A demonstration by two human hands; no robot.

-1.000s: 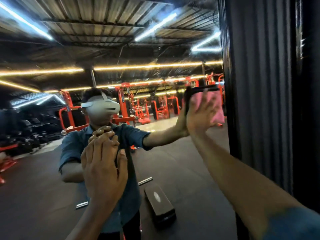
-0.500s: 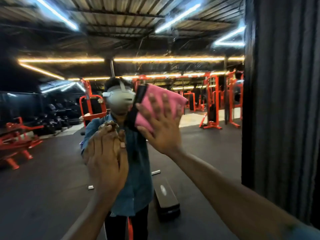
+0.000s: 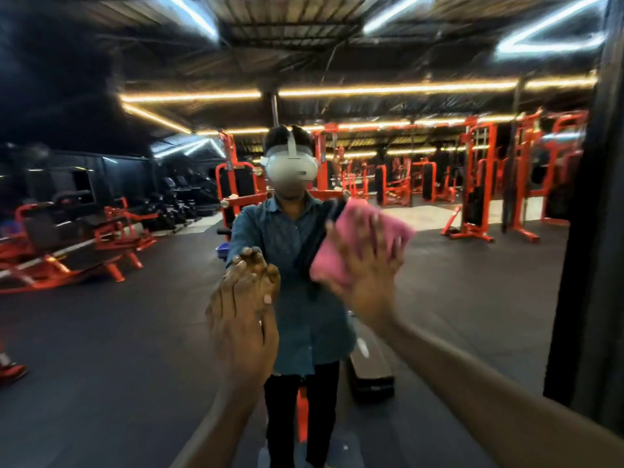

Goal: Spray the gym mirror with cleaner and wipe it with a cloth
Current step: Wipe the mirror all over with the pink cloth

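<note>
Gym mirror [image 3: 472,315]: the largest item, filling nearly the whole view, with a dark frame post [image 3: 587,231] at its right edge. It reflects a dark rubber floor, orange exercise machines [image 3: 479,184], ceiling strip lights and the person doing the task, who wears a white headset and a blue shirt. Motion blur hides any streaks or wet patches on the glass.

Step platform [image 3: 369,373]: dark, low, seen in reflection on the floor behind the person.

Pink cloth [image 3: 388,228]: folded into a pad, lying flat against the glass at about chest height, right of centre. A dark strip shows along its left edge; what that is cannot be told.

Right hand [image 3: 363,261]: fingers spread wide and straight over the cloth, pressing it to the mirror with the palm.

Left hand [image 3: 244,319]: fingers straight and held together, flat on the bare glass at centre, carrying nothing.

Spray bottle: not in view.

Step in hand, by judgement: wiping. To do it well, keep the whole palm behind the pad so pressure stays even, overlap each pass with the one beside it, and turn to a dry face of the cloth once it dampens. The bracing left hand likely leaves prints, so that patch wants a final pass.
</note>
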